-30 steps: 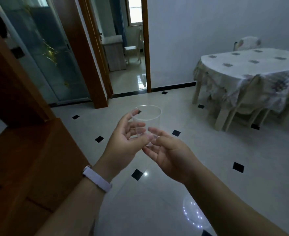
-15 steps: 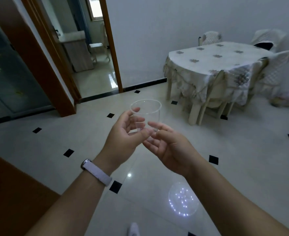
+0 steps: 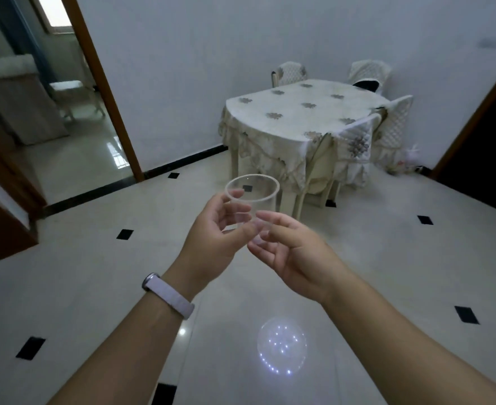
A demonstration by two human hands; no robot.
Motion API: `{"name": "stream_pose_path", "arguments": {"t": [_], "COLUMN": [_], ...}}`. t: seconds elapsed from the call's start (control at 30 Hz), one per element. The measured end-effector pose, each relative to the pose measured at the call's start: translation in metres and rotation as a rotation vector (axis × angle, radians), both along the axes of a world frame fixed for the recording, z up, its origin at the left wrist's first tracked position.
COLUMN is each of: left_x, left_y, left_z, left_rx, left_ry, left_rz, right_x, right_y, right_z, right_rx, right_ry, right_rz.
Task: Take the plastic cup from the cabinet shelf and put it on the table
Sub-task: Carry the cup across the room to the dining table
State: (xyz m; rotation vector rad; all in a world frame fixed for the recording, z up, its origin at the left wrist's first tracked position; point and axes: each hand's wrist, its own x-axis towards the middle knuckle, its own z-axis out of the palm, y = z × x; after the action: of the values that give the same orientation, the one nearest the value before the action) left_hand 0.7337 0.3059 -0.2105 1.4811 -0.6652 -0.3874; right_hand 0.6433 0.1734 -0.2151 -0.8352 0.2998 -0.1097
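Observation:
A clear plastic cup [image 3: 254, 197] is held upright in front of me, above the tiled floor. My left hand [image 3: 214, 238], with a pale band on the wrist, grips its left side with thumb and fingers. My right hand [image 3: 292, 252] cradles the cup's lower right side and base with its fingertips. The table [image 3: 293, 112], covered in a cream flowered cloth, stands ahead and to the right, well beyond the cup. The cabinet is out of view.
Padded chairs [image 3: 354, 150] surround the table, one tucked in on its near side. An open doorway [image 3: 65, 112] with a brown frame is at the left. A dark opening [image 3: 486, 159] lies at the right. Glossy floor tiles stretch between me and the table.
The view has swung to the right: the wooden cabinet and glass door have left the frame, and the table now sits nearer the centre. Both hands keep the same hold on the cup.

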Motion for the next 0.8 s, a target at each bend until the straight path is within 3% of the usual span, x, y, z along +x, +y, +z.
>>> {"name": "stream_pose_path", "arguments": {"t": [0.4,0.8], "left_x": [0.091,0.153], "left_y": [-0.084,-0.256], "left_z": [-0.004,-0.006], "left_rx": [-0.038,0.059], "left_ry": [0.054,0.005], "left_rz": [-0.111,-0.11], "right_x": [0.077,0.14], "right_y": [-0.07,-0.239], "right_z": [-0.002,-0.015], "right_rx": [0.024,0.079], "right_ry": [0.008,-0.006], "right_rz": [-0.119,-0.13]}}
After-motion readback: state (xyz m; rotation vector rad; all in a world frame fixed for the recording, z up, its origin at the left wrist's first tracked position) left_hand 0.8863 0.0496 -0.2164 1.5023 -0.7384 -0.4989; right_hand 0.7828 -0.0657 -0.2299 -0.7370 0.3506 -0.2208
